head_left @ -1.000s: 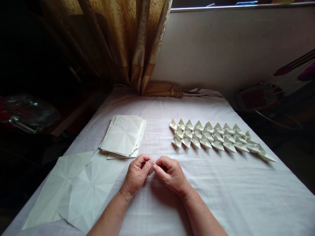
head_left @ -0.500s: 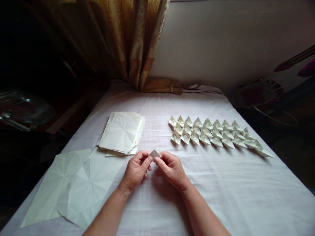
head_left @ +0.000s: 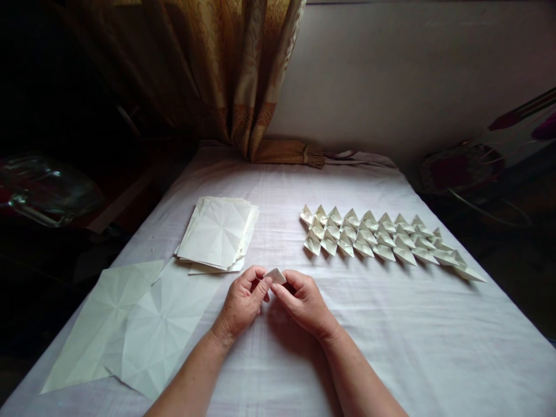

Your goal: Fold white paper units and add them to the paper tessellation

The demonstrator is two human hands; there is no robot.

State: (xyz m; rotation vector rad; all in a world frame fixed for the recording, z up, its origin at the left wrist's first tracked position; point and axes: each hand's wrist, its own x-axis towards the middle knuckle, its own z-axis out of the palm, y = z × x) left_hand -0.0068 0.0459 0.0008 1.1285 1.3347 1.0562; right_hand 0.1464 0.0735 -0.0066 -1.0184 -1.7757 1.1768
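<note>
A small piece of folded white paper (head_left: 276, 275) is pinched between both hands above the cloth, one of its corners pointing up and away from me. My left hand (head_left: 244, 294) grips its left side, thumb on top. On the other side, my right hand (head_left: 303, 299) closes on the paper with thumb and forefinger. The fingertips underneath are mostly hidden. Beyond my left hand lies a stack of creased paper sheets (head_left: 215, 231). Rows of folded paper boats (head_left: 367, 236) stand close together past my right hand.
Loose creased sheets (head_left: 154, 330) overlap at the left of the table, which a pale cloth (head_left: 417, 336) covers. A gold curtain (head_left: 247, 75) hangs down at the far edge. Dark clutter borders both sides, including a clear plastic-looking object (head_left: 47, 188) at left.
Between my fingers, the folded paper has tilted slightly and shifted a little to the right. Both hands keep their pinch. The whole view has drifted slightly.
</note>
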